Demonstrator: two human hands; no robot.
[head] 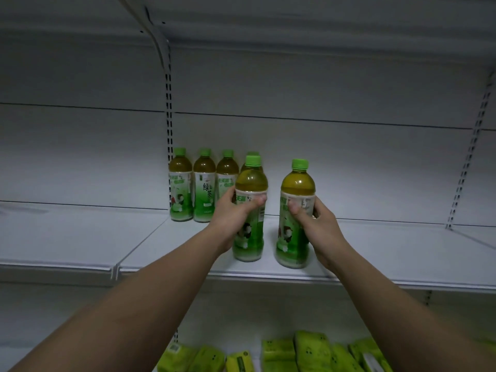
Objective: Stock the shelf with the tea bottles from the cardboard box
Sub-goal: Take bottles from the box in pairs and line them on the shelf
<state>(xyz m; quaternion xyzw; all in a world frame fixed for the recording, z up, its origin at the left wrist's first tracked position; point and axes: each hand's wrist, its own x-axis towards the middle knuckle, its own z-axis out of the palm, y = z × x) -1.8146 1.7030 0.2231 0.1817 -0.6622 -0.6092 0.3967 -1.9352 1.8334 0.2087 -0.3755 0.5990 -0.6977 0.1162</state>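
Green packets [308, 350] on the lower tier.

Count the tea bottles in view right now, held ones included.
6. Three stand in a back row; a fourth peeks out behind the left hand's bottle; the right hand holds one. More may be hidden.

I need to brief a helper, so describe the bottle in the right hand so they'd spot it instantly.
Start at the white shelf and its back row of tea bottles. The right hand grips a green-capped bottle near the front edge. It stands furthest right, apart from the row.
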